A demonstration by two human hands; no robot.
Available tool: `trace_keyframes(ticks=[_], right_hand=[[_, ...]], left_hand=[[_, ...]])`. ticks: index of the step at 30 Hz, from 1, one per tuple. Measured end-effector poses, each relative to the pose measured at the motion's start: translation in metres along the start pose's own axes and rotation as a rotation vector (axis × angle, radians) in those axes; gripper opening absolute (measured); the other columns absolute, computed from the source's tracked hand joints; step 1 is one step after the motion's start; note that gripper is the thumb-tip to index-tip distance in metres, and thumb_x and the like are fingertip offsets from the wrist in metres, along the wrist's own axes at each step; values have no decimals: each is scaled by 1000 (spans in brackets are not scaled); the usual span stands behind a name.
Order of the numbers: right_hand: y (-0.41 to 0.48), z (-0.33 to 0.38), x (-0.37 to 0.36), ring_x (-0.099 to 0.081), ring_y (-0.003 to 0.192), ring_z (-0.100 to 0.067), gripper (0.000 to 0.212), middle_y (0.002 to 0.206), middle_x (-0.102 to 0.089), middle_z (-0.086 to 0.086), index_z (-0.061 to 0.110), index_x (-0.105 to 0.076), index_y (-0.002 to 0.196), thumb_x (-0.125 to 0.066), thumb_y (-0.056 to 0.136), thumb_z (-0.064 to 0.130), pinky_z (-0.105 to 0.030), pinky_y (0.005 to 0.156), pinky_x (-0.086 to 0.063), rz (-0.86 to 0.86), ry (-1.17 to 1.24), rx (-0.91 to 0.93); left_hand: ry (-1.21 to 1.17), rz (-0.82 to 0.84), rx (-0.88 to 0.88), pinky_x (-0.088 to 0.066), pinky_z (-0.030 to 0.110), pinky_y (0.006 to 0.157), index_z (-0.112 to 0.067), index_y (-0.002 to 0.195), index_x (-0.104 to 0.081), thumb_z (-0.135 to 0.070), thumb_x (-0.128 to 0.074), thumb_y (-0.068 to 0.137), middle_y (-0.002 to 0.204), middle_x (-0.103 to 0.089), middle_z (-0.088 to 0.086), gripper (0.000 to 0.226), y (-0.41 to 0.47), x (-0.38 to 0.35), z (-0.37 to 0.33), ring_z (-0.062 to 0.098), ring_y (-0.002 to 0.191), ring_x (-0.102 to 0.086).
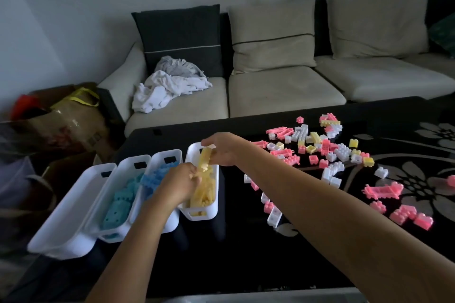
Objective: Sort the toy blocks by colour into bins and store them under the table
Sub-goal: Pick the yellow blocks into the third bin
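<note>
Left hand and right hand each pinch one end of a long yellow block piece over the yellow bin, the rightmost of four white bins. The blue blocks fill the two middle bins. The loose blocks, pink, white and yellow, lie scattered on the counter to the right.

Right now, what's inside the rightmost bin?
Yellow blocks, heaped in the bin; every block that shows is yellow. The left hand and right hand grip a long yellow piece over it, covering the bin's middle and far end, so what lies beneath them is hidden.
</note>
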State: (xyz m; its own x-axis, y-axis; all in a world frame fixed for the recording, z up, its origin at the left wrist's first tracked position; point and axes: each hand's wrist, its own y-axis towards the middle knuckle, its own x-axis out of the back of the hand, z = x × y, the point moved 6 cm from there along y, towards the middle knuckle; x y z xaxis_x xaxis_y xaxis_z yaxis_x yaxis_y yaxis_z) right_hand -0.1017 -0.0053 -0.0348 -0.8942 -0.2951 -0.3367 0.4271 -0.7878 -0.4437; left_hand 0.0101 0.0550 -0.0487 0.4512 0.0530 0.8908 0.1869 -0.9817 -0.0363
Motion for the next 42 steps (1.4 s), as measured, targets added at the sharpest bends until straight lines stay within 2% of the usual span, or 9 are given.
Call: trace_keyframes(ticks=[4, 9, 14, 19, 24, 28, 32, 36, 42], right_hand=[[-1, 7, 1, -27, 138, -38, 51, 148, -28, -22, 4, -33, 143, -49, 95, 3, -50, 109, -30, 25, -78, 15], [-11, 21, 26, -53, 117, -38, 32, 130, -49, -21, -1, -53, 126, -47, 95, 3, -39, 92, -50, 22, -154, 112], [-38, 35, 83, -65, 92, -23, 22, 105, -65, -13, 2, -61, 113, -50, 94, 3, -30, 84, -55, 4, -391, 229], [-51, 41, 174, -64, 92, -17, 18, 102, -66, -3, 9, -63, 108, -56, 92, 15, -23, 81, -52, -329, -1137, 419], [-53, 36, 250, -58, 110, -18, 37, 127, -58, -4, 12, -55, 127, -52, 91, 7, -19, 82, -44, -555, -1324, 345], [-42, 33, 268, -57, 114, -20, 60, 137, -51, -7, 16, -46, 137, -43, 84, -10, -21, 76, -50, -556, -1359, 322], [-21, 34, 267, -50, 124, -19, 51, 140, -49, -4, 17, -47, 137, -48, 89, 0, -27, 94, -46, -556, -1451, 384], [-10, 38, 256, -50, 123, -19, 51, 135, -52, -6, 15, -44, 139, -45, 90, -1, -20, 92, -41, -480, -1590, 447], [3, 32, 258, -62, 98, -23, 37, 118, -58, -11, 7, -50, 125, -44, 90, -1, -35, 79, -55, -372, -1703, 362]], left_hand=[[-19, -97, -2, -39, 21, 72, -10, 112, -62, -16, -50, 92, 111, -66, 9, 24, 0, 9, 4, 16, 86, -58], [-84, -178, 12, -44, 28, 86, -14, 114, -62, -17, -54, 92, 112, -66, 6, 24, 6, 14, -1, 21, 103, -61], [-255, -248, -165, -44, 19, 73, -23, 107, -64, -18, -56, 90, 98, -66, -6, 19, 8, 14, -38, 10, 87, -62], [-374, -123, -383, -45, 9, 71, -27, 105, -61, -18, -59, 89, 92, -62, -14, 18, 12, -11, -109, -3, 81, -59], [-273, 43, -456, -40, 7, 72, -18, 121, -57, -21, -55, 94, 112, -60, -9, 27, 36, -60, -167, 2, 95, -56], [-154, 120, -437, -44, 17, 84, -12, 124, -55, -14, -49, 97, 121, -59, 1, 28, 73, -101, -188, 10, 101, -56], [-51, 85, -420, -45, 20, 81, -11, 128, -54, -7, -50, 94, 130, -55, 6, 34, 108, -126, -203, 16, 107, -58], [52, 55, -349, -49, 27, 83, -10, 120, -59, -12, -55, 92, 126, -57, 7, 29, 134, -140, -206, 21, 104, -60], [195, 38, -250, -32, 51, 104, -15, 93, -68, -10, -54, 85, 112, -66, 2, 17, 150, -158, -199, 29, 113, -53]])
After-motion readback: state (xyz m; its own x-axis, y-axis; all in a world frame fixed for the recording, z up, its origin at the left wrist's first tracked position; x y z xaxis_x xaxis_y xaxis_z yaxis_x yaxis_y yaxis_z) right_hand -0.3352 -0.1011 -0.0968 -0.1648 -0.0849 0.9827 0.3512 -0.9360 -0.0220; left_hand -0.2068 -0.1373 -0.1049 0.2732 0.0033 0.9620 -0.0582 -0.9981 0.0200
